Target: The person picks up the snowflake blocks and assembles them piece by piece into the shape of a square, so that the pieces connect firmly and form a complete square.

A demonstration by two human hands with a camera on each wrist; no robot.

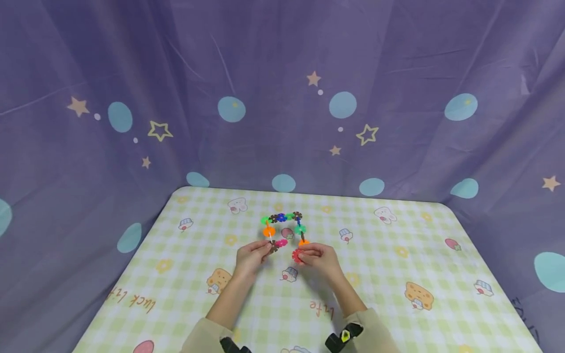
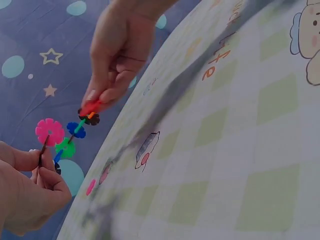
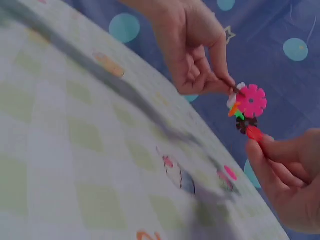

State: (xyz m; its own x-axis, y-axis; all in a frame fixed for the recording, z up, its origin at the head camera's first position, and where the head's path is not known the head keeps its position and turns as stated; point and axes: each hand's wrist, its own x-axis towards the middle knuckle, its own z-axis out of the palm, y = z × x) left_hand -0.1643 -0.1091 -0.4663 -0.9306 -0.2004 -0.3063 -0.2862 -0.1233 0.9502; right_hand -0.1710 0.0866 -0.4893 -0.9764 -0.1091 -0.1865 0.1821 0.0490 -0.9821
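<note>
A chain of slotted plastic flower discs (image 1: 281,217), in blue, green, brown, orange and other colours, bends into an open loop above the table between both hands. My left hand (image 1: 250,259) pinches a brown disc (image 1: 274,246) at one end between thumb and fingers. A pink disc (image 2: 49,132) stands joined to that brown disc. At the other end, my right hand (image 1: 321,261) pinches a red disc (image 1: 297,256), next to an orange one (image 1: 304,242). A gap separates the pink and red discs. Fingers partly hide the held discs.
A green-and-white checked cloth (image 1: 379,274) with printed cartoons covers the table. One bright pink disc (image 2: 90,187) lies on the cloth below the hands. Behind the table hangs a purple curtain (image 1: 282,147) with stars and blue ovals.
</note>
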